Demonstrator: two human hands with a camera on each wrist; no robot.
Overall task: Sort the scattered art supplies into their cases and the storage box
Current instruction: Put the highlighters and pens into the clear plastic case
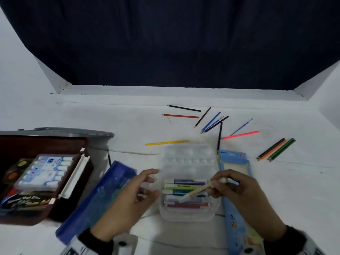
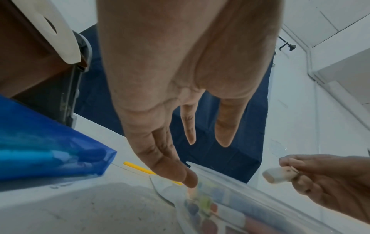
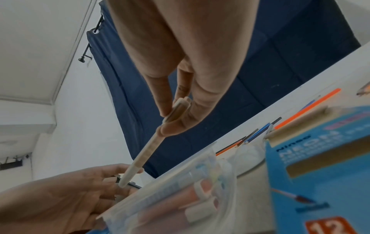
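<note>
Right grip [image 1: 237, 188] pinches a beige marker [image 1: 198, 192] over the clear case [image 1: 187, 214] on the desk [image 1: 110, 111]; left grip [image 1: 132, 196] beside it. Left wrist: fingers [image 2: 176, 171] straight, released. Right wrist: marker [image 3: 148, 150] pinched, slanting down.

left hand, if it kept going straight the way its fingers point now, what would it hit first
Most likely the near left edge of the clear marker case. The left hand is open, fingers aimed right toward it, and in the left wrist view the fingertips look at or on its rim; whether they touch is unclear.
</note>
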